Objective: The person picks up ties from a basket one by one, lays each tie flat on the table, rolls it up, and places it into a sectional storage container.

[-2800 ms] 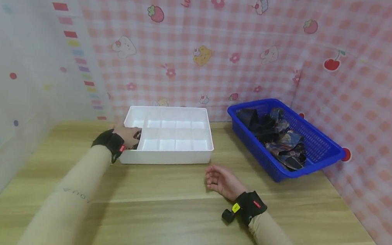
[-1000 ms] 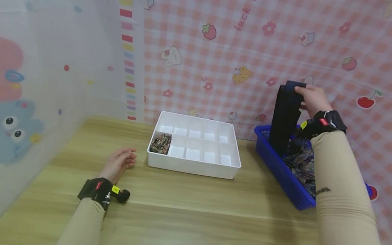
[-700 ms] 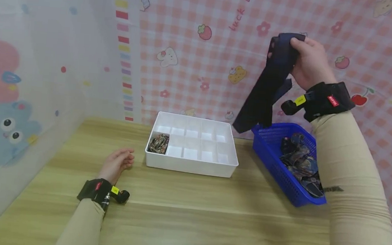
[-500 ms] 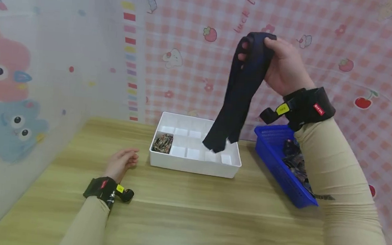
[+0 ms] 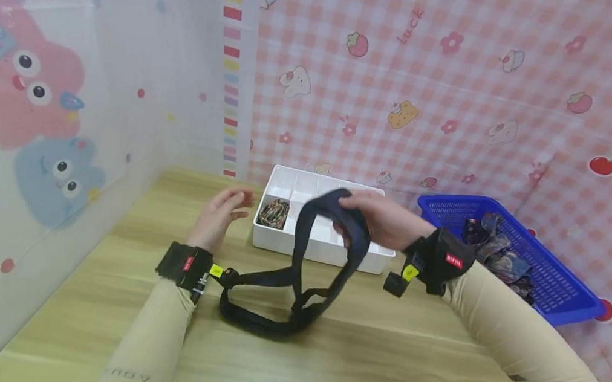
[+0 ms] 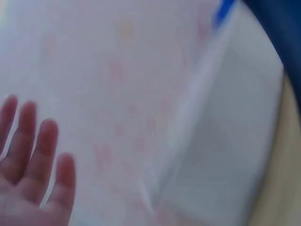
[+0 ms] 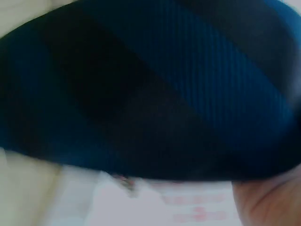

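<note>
My right hand (image 5: 388, 221) pinches a dark necktie (image 5: 359, 235) over the front of the white divided tray. The tie hangs in loops toward my left wrist; whether its lower loops touch the table cannot be told. Close up in the right wrist view, the tie (image 7: 188, 80) has blue and black diagonal stripes and fills most of the picture. My left hand (image 5: 218, 217) is at the tray's left side with nothing in it, its fingers (image 6: 42, 148) apart in the left wrist view. A rolled patterned cloth (image 5: 274, 213) sits in the tray's front left compartment.
The white tray (image 5: 269, 236) stands at the back of the wooden table (image 5: 378, 367), partly hidden by the tie and right hand. To its right is a blue basket (image 5: 580, 303) with several crumpled patterned cloths (image 5: 509, 266). Patterned curtains border the left, back and right.
The right hand has lifted the necktie out of the basket and brought it left and down past the tray, where it now loops out. The left hand left the tray earlier and has just risen.
</note>
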The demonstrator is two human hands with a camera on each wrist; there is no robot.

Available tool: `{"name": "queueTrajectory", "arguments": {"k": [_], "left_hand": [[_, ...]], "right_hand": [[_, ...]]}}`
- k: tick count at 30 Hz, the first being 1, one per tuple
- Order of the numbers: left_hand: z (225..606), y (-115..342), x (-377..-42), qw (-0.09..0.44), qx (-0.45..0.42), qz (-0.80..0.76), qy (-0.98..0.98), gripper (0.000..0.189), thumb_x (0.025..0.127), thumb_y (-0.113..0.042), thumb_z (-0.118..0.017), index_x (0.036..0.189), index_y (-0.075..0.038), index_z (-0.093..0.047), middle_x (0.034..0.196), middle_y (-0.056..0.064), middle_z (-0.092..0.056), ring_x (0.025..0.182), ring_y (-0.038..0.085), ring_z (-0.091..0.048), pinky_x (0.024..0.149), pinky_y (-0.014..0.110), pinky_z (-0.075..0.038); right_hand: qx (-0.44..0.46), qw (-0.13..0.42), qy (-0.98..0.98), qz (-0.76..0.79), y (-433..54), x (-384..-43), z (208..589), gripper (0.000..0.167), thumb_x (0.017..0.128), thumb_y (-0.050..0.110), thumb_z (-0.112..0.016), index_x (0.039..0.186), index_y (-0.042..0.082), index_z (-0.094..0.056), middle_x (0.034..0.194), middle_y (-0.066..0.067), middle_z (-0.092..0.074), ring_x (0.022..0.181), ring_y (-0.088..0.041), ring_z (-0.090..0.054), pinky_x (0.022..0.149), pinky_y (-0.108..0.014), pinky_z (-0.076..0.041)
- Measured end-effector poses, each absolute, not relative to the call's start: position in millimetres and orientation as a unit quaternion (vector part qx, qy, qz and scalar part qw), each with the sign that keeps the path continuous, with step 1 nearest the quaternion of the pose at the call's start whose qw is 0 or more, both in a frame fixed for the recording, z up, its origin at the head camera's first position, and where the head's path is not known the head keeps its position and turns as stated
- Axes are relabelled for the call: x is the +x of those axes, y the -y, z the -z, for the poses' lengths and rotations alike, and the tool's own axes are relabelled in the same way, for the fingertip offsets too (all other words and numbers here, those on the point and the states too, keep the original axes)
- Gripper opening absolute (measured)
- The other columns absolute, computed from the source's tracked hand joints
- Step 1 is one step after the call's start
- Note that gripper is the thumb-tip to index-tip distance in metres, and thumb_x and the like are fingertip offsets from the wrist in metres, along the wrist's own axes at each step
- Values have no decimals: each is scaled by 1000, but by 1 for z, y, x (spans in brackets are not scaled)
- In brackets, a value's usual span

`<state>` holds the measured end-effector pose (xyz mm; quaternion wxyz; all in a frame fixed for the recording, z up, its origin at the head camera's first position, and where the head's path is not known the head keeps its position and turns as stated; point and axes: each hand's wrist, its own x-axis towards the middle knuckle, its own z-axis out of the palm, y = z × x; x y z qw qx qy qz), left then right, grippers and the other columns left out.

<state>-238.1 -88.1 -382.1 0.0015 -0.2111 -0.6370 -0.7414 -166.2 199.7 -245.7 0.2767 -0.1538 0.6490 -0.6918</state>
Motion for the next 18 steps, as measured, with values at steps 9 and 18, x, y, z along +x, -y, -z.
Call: {"name": "queueTrajectory", "arguments": {"k": [9,18], "left_hand": [[359,16,-191,-307,-443,633,556,82,86,-58,-63,141,-2,-39,126,7,-57,110,16,-57,93,33,-46],[394,54,-147,-561,-415,627,347,38,93,-45,-56,120,-18,-56,91,-3,-71,83,13,-68,76,30,-53]], "right_hand": [[-196,388,-690,578,-196,-153,296,20,92,11,-45,90,8,-64,72,-5,-65,56,-14,-59,55,-29,-52],[-255,481,-642,540,-212,-143,318,22,89,7,-43,92,7,-65,67,-1,-67,60,-12,-65,59,-29,-56]]}}
